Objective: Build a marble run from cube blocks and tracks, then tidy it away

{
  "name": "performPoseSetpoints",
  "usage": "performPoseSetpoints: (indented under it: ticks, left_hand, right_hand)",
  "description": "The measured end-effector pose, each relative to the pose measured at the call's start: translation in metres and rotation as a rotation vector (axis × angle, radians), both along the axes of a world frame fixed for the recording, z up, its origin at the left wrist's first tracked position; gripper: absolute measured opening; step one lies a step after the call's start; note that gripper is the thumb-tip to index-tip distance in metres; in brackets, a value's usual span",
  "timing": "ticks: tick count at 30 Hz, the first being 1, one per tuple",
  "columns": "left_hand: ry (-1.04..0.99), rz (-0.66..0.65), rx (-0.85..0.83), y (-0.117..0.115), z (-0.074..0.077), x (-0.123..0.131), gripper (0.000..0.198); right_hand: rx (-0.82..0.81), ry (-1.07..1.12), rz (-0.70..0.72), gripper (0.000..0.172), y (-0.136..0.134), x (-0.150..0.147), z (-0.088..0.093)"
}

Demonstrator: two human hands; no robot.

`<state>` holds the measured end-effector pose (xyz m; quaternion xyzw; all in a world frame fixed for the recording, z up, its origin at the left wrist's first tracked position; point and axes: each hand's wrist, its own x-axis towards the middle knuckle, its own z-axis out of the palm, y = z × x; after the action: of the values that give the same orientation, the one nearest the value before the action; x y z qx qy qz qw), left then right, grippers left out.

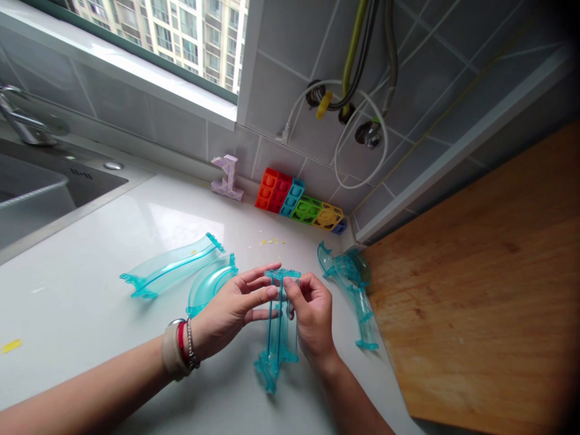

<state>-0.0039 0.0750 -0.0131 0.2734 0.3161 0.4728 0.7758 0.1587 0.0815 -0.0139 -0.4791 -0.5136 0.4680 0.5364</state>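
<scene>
A translucent teal plastic toy track piece [278,338] stands roughly upright between my hands, with a flat toothed end at the top and a wider, branching end low down near the counter. My right hand [312,314] is closed on its upper right side, thumb in front. From the other side my left hand [235,305] grips the upper part between thumb and fingers. Close to my left wrist lies a curved teal track piece [208,284]. Beyond it is a longer, gently bent teal track piece [174,266]. Joined teal pieces [351,281] rest to the right.
Along the wall stand a purple numeral-one block [228,177] and a row of colourful pop-it blocks [299,202]. A wooden board [471,284] borders the right. The sink [58,187] is at left. Small yellow scraps [270,241] dot the white counter [90,338]; cables hang above.
</scene>
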Motion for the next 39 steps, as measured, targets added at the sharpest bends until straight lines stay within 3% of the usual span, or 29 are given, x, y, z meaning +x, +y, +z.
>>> performPoseSetpoints:
  ticks: [11, 19, 25, 31, 39]
  left_hand:
    - [-0.097, 0.140, -0.077, 0.003, 0.002, -0.001, 0.035]
    - [-0.145, 0.103, -0.068, 0.002, -0.002, 0.000, 0.031]
    - [-0.096, 0.071, -0.071, -0.002, -0.002, 0.003, 0.032]
    - [-0.089, 0.042, -0.043, -0.004, -0.002, 0.006, 0.020]
    - [0.027, 0.034, -0.112, -0.006, -0.002, 0.007, 0.027]
  right_hand:
    - [-0.152, 0.319, -0.019, 0.038, 0.016, 0.014, -0.003]
    - [-0.207, 0.189, 0.210, 0.043, 0.007, 0.002, -0.006]
    - [-0.167, 0.136, 0.179, 0.040, 0.001, -0.008, -0.004]
    - [-0.118, -0.023, 0.106, 0.046, 0.000, -0.006, -0.006]
    - [0.023, -0.119, 0.036, 0.041, 0.000, -0.009, -0.003]
